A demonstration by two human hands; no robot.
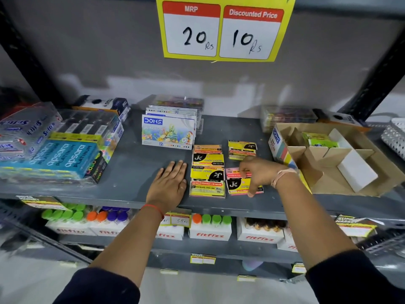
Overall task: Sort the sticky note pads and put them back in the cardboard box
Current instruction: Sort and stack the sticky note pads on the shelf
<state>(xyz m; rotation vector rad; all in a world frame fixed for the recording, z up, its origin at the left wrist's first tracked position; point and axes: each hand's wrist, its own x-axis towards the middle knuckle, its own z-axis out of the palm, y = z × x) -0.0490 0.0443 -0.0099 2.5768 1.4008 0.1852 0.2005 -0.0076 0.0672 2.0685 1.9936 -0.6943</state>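
Observation:
Sticky note pads with yellow and black labels lie in groups on the grey shelf (135,167). A row of overlapping pads (207,171) runs front to back at the middle. A small stack (241,149) sits further back. A pink-edged stack (237,184) lies at the front right, and my right hand (262,173) rests on it with fingers curled over its top pad. Flat on the shelf, palm down, my left hand (169,183) touches the left edge of the row. The cardboard box (341,163) with dividers stands at the right, holding a green pad (317,139) in a back compartment.
A DOMS oil pastels box (168,133) stands behind the pads. Apsara pencil packs (63,156) fill the left of the shelf. A DOMS eraser box (277,145) leans against the cardboard box. A yellow price sign (223,29) hangs above. Fitfizz bottles (210,227) line the lower shelf.

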